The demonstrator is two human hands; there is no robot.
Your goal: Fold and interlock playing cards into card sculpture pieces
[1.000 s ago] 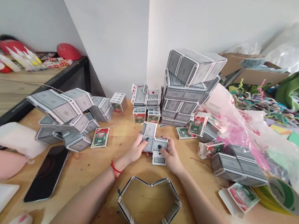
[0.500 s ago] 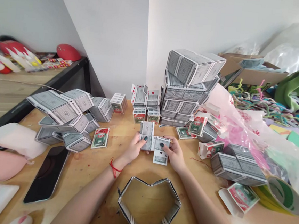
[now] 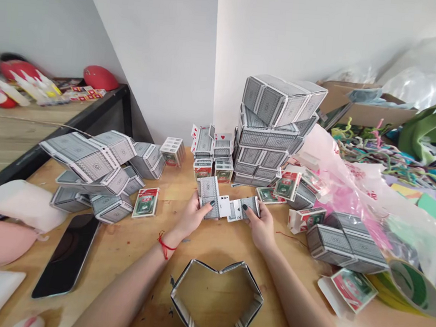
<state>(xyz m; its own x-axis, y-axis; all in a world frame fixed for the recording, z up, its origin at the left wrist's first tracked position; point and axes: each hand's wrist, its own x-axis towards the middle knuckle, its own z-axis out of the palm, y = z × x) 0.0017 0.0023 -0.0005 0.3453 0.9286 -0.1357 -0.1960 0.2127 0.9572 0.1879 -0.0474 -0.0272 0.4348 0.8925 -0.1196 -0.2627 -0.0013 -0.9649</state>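
Beyond your right hand (image 3: 263,229) rises the tower of card boxes (image 3: 268,136); closer to you than either hand sits the heart-shaped frame (image 3: 183,307), between your forearms. Your left hand (image 3: 189,218) grips the taller card panel (image 3: 208,190), thumb on top; your right pinches the shorter card panel (image 3: 252,202). Between them, white tabs (image 3: 223,206) perhaps overlap.

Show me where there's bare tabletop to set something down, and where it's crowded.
Bare tabletop shows between the phone and left forearm, between the flat card pack and left hand, and between the right forearm and open card box. Crowded: at right, the plastic bag, card blocks and tape roll; behind the phone, the stacked blocks.
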